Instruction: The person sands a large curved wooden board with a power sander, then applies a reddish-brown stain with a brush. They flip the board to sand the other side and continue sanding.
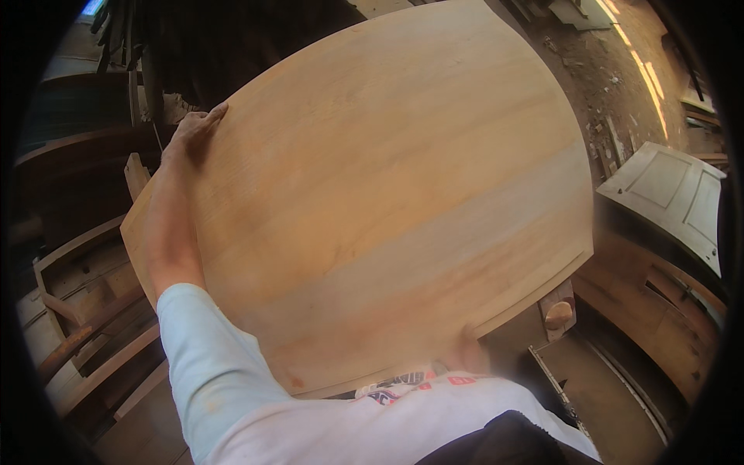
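A large pale wooden panel (pixel 372 186) fills the middle of the view, with streaked grain and a grey band across it. My left hand (pixel 198 133) is closed on the panel's far left edge, its thumb side on top and the other fingers hidden. My left arm stretches over the panel's left part. Close to my body, my right hand (pixel 470 355) touches the near edge, blurred, its fingers not clear. A thin ledge runs along the panel's near right edge.
On the left stand wooden frames (pixel 85 263) and boards. A white panelled door (pixel 666 190) leans at the right, above a brown wooden board (pixel 651 302). A round-ended timber (pixel 558 314) pokes out under the panel. Scraps litter the dirt floor (pixel 597 85) at the far right.
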The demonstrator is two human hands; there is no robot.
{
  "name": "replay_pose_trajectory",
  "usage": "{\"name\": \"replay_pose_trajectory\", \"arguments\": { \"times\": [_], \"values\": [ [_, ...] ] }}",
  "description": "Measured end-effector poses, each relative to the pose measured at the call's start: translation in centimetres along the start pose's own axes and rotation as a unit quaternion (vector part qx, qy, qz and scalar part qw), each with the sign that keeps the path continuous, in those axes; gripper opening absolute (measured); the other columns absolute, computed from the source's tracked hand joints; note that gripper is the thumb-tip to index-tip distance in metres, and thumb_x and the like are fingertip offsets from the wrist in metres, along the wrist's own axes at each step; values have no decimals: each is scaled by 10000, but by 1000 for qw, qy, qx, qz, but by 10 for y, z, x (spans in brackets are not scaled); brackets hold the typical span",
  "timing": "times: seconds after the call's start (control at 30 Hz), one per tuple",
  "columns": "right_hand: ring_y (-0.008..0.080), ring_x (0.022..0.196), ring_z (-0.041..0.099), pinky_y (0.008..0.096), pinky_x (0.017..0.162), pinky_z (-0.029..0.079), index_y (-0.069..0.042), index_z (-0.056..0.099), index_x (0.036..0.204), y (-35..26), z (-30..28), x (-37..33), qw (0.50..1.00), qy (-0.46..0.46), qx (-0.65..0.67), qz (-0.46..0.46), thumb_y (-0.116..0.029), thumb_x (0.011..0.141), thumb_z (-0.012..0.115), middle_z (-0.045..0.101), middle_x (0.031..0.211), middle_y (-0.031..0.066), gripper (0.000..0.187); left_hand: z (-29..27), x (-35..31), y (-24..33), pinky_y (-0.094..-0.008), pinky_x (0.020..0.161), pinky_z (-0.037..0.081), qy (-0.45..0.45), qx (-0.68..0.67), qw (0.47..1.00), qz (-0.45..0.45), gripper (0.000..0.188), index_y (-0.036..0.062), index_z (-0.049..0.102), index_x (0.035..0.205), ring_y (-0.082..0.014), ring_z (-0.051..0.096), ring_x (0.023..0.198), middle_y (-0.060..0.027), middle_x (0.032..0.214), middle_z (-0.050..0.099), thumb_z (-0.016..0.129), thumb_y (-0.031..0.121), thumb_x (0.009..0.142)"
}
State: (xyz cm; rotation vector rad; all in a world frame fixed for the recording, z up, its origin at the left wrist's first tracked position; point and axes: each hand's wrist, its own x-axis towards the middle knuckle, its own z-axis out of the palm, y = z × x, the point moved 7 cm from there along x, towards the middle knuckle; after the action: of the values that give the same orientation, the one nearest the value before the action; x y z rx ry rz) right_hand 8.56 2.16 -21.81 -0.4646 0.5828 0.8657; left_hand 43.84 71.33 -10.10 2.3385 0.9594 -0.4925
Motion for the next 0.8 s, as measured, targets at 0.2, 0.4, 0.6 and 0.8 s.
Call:
{"name": "replay_pose_trajectory", "arguments": {
  "times": [0.2, 0.4, 0.6, 0.8],
  "values": [
    [318, 1508, 323, 547, 1251, 244, -98, 304, 1582, -5, 20, 5, 988, 24, 143, 58, -439, 995, 656, 364, 1628, 117, 764, -16, 6, -12, -420, 922, 506, 9, 101, 994, 42, 847, -21, 769, 1045, -275, 692, 1004, -185, 1044, 753, 584, 789, 876],
    [325, 1494, 347, 544, 1243, 265, -99, 302, 1581, -31, 44, -14, 994, 56, 93, 34, -436, 999, 654, 377, 1616, 122, 759, -49, -52, 43, -348, 842, 511, 49, 118, 990, 52, 802, -49, 764, 1042, -207, 672, 903, -121, 917, 739, 616, 728, 912],
    [309, 1467, 391, 543, 1211, 329, -106, 334, 1574, -38, 33, -8, 992, 0, 118, 53, -442, 982, 678, 415, 1596, 100, 763, -145, -178, 91, -367, 771, 511, 187, 74, 978, 55, 776, -34, 763, 1007, -170, 653, 839, -90, 872, 717, 679, 725, 870],
    [290, 1441, 419, 519, 1190, 348, -121, 378, 1555, -84, 79, -19, 996, 3, 67, -59, -459, 998, 647, 461, 1561, 78, 706, -205, -317, 206, -373, 832, 537, 252, 7, 956, 152, 791, -27, 745, 1009, -199, 689, 922, -140, 922, 728, 627, 746, 890]
  ]
}}
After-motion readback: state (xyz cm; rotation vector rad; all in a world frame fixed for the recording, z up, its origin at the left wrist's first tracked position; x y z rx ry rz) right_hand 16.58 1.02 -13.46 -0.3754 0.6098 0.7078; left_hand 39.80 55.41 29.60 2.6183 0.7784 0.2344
